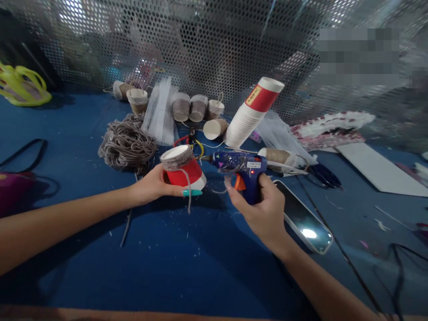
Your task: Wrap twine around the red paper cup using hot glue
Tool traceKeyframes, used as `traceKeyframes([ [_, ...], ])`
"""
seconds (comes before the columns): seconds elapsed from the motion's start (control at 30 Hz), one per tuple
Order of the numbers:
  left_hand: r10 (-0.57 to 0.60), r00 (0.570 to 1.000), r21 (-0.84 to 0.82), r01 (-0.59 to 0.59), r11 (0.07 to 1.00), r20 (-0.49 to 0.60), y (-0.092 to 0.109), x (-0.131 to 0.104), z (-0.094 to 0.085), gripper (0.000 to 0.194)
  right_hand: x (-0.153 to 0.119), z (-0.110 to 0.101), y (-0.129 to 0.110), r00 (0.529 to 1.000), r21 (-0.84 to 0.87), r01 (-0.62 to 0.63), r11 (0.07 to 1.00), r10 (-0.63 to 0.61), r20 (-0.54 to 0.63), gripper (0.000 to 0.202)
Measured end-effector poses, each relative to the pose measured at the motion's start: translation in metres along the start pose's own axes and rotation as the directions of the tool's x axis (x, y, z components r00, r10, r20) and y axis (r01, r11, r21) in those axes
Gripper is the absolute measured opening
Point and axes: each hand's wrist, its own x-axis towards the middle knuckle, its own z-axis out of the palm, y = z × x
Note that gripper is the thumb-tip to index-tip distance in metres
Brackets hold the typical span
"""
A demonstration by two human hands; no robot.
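My left hand point(154, 185) is closed around a red and white paper cup point(183, 174), held tilted above the blue table. Grey cord point(179, 161) is wound around the cup near its upturned base, and a loose end hangs down past my thumb. In my right hand point(264, 209) is a blue glue gun point(236, 165) with an orange trigger, its nozzle pointing left at the cup. Nozzle and cup are close; whether they touch I cannot tell. A bundle of grey cord point(129, 142) lies behind my left hand.
A leaning stack of paper cups point(245, 122) stands behind the glue gun. Several cord-wrapped cups point(198, 108) line the back near a perforated metal panel point(200, 49). A phone point(307, 223) lies beside my right wrist. Scissors point(182, 140) are behind the held cup.
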Motion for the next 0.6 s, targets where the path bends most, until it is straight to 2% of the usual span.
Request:
traceKeyframes([
  [0.07,0.011,1.000,0.001,-0.011,1.000,-0.002,0.0011,-0.0004,0.0004,0.059,-0.0042,0.0011,-0.0010,0.996,-0.057,0.083,0.995,-0.083,-0.006,0.022],
  [0.17,0.014,1.000,0.009,-0.014,1.000,0.003,0.0035,-0.0009,0.0010,0.062,-0.0070,0.0021,-0.0013,0.990,-0.106,0.136,0.985,-0.138,-0.004,0.021],
  [0.6,0.025,0.999,0.036,-0.025,0.999,-0.025,0.0020,-0.0006,0.0000,0.060,-0.0079,0.0045,-0.0003,0.989,-0.137,0.143,0.980,-0.147,-0.020,0.018],
])
